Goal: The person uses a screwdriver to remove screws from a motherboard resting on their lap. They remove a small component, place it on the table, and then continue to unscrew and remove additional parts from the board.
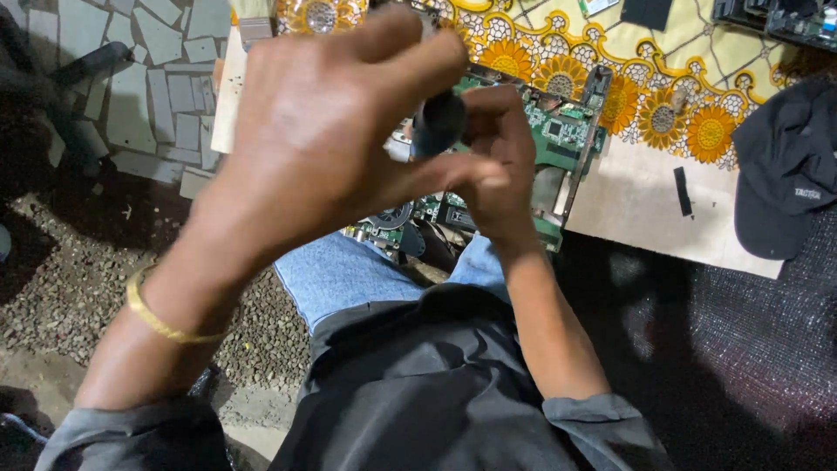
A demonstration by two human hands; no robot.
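The left hand [323, 131] is blurred, and it covers the left part of the green board [567, 131]; its fingertips reach the top edge. The dark tool [438, 122] shows only as a short black piece between both hands, so its kind and its tip cannot be told. The right hand [501, 166] hides its own palm and the board under it. If either hand really grips the tool is unclear. At 1 o'clock, dark devices [772, 17] are cut by the top edge. At 3 o'clock, the black cap [785, 166] is cut by the right edge. Small parts on the board are too small to tell.
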